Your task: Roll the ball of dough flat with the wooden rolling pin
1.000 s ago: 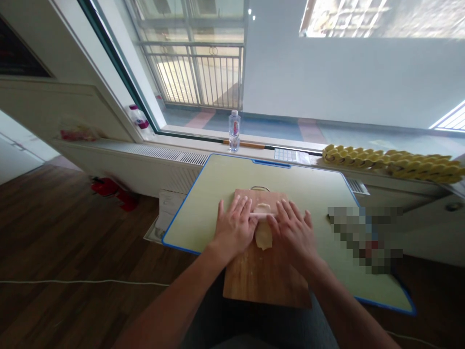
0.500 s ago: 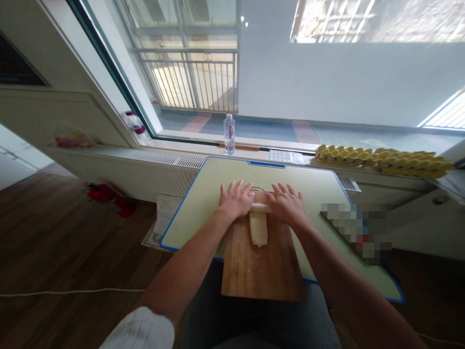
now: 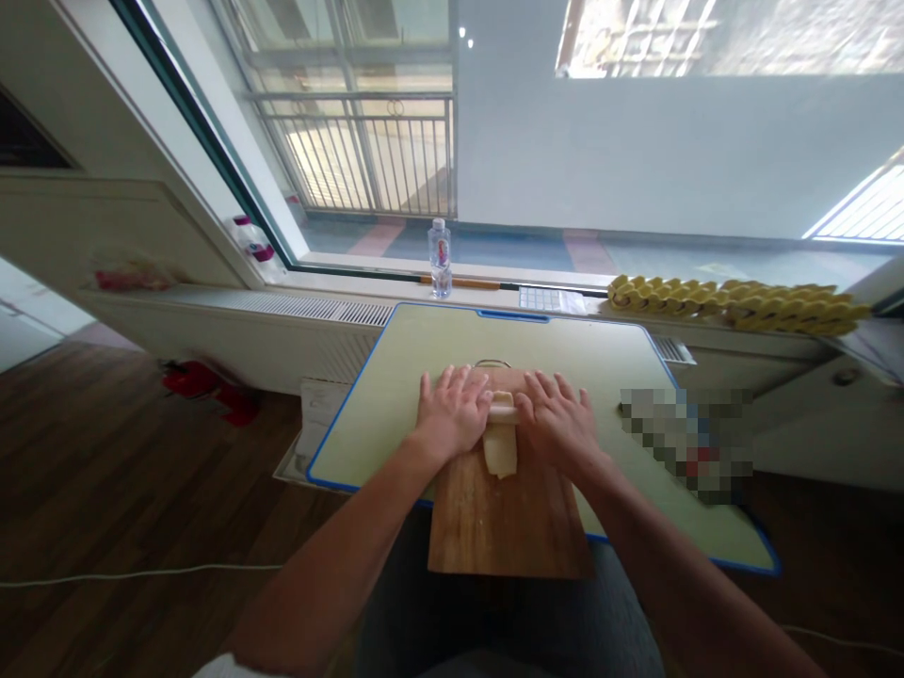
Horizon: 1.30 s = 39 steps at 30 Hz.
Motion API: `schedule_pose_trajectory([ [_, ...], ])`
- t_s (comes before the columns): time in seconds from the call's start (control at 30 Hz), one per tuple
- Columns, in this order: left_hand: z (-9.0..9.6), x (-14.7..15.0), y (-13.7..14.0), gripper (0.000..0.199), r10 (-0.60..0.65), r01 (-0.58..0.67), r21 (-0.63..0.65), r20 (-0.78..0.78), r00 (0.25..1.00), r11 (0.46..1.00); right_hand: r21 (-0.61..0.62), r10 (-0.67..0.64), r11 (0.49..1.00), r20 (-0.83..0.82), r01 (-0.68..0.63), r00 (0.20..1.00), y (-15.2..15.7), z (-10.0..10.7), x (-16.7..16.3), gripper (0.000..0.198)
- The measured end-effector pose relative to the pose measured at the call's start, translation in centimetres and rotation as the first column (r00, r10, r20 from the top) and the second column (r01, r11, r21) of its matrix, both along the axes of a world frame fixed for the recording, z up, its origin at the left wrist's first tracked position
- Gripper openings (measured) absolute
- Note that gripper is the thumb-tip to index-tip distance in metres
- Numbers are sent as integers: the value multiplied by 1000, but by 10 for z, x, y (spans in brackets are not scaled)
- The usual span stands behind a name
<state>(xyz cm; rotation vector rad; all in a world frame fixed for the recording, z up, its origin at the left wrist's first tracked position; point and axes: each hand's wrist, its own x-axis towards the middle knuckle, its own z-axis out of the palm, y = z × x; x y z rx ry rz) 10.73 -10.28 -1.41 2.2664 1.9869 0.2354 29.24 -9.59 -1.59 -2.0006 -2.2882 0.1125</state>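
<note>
A light-coloured rolling pin (image 3: 503, 413) lies across a flattened strip of pale dough (image 3: 501, 452) on a wooden cutting board (image 3: 508, 532). The pin's ends are hidden under my hands. My left hand (image 3: 453, 407) rests palm down over the pin's left end, fingers stretched forward and spread. Over the right end, my right hand (image 3: 557, 414) lies the same way, its fingers spread and pointing forward. Dough shows on both the far and near side of the pin. Both thumbs point inward beside the dough.
Beneath the cutting board is a pale table (image 3: 424, 344) with a blue rim. A blurred-out item (image 3: 682, 447) lies on its right side. On the windowsill stand a water bottle (image 3: 440, 259) and yellow egg-tray-like foam (image 3: 734, 303). A red fire extinguisher (image 3: 194, 379) is on the floor at left.
Both hands and the rolling pin have come slightly nearer to me along the dough. More dough now shows beyond the pin. The view has shifted a little.
</note>
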Motion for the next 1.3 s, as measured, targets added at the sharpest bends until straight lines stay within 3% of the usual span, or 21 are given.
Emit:
schedule_pose_trajectory([
  [0.1, -1, 2, 0, 60, -3, 4, 50, -31, 1000, 999, 22, -12, 1000, -12, 12, 1000, -2, -2, -1, 62],
  [0.37, 3, 0, 72, 64, 3, -9, -170, -37, 999, 985, -102, -11, 995, -38, 7, 999, 63, 2, 0, 66],
  [0.57, 2, -1, 91, 62, 10, -17, -188, -39, 999, 982, -137, -32, 990, -71, 22, 997, 80, 0, 0, 66],
  [0.7, 1, 0, 82, 61, 17, -22, -158, -30, 999, 987, -114, -34, 993, -65, 27, 997, 70, -1, 0, 66],
  [0.97, -5, 3, 34, 59, 35, -35, -5, -14, 999, 999, 26, -37, 999, -21, 38, 999, 22, -6, -3, 63],
  [1.3, -4, 6, -6, 56, 22, -22, 140, 5, 1000, 990, 104, 7, 995, -9, -6, 1000, -13, -5, -1, 60],
])
